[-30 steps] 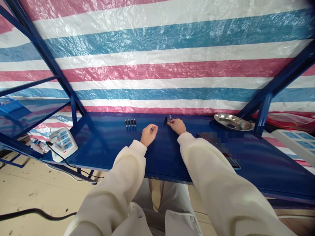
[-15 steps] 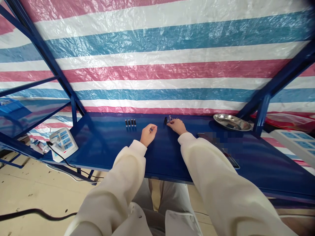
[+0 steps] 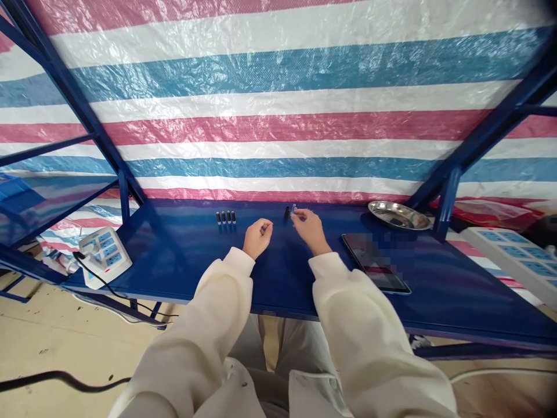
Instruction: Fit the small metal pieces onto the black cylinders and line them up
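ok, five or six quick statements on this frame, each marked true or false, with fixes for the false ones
1. Four small black-and-white pieces form a row on the blue table. True.
2. The right hand is nearer the tablet than the left hand is. True.
3. The left hand rests on the tablet. False: it is between the row and the right hand.
4. The metal dish lies right of both hands. True.
5. The row of pieces is right of the tablet. False: it is left of both hands.
6. The tablet stands upright. False: it lies flat.
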### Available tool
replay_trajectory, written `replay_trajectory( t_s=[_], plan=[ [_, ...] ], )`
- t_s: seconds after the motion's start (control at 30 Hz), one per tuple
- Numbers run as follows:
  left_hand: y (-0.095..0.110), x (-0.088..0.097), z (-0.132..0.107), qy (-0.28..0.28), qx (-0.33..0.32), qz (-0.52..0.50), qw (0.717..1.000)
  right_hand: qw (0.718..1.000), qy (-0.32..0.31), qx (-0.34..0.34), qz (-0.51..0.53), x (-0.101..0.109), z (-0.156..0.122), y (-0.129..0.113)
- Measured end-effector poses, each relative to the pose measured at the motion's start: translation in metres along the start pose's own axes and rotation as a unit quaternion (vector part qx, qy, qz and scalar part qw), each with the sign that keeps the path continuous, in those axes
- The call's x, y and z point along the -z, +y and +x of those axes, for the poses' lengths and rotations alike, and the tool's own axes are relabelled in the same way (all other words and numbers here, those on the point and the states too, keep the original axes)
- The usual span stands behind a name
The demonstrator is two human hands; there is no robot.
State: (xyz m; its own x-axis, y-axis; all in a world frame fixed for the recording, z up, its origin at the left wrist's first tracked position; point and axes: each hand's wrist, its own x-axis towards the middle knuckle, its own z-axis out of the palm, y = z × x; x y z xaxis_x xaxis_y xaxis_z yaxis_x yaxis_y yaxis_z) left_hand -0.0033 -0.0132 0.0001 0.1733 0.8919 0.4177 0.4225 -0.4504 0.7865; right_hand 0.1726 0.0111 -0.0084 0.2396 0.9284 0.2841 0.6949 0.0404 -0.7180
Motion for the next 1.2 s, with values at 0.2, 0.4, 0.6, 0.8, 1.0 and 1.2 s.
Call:
replay_trajectory(
  t_s=[0.2,0.4,0.6,0.8,1.0,1.2],
  plan=[
    [0.011,0.027,0.007,0.165,-0.012,0.254,0.953,0.992,-0.008,0.102,0.068,-0.02,-0.028,-0.019],
    [0.005,0.084,0.035,0.034,0.074,0.425,0.901,0.991,-0.014,0.11,0.079,-0.021,-0.031,-0.015],
    [-0.013,0.11,0.057,-0.127,0.003,0.495,0.86,0.987,-0.028,0.129,0.091,-0.025,-0.033,-0.017],
    [-0.029,0.106,0.061,-0.136,-0.042,0.475,0.868,0.987,-0.041,0.123,0.092,-0.025,-0.034,-0.016],
    [-0.037,0.103,0.062,-0.118,-0.077,0.446,0.884,0.987,-0.046,0.119,0.098,-0.024,-0.034,-0.016],
    [-0.006,0.08,0.052,-0.038,-0.094,0.324,0.94,0.986,-0.034,0.091,0.136,-0.022,-0.034,-0.02]
  ],
)
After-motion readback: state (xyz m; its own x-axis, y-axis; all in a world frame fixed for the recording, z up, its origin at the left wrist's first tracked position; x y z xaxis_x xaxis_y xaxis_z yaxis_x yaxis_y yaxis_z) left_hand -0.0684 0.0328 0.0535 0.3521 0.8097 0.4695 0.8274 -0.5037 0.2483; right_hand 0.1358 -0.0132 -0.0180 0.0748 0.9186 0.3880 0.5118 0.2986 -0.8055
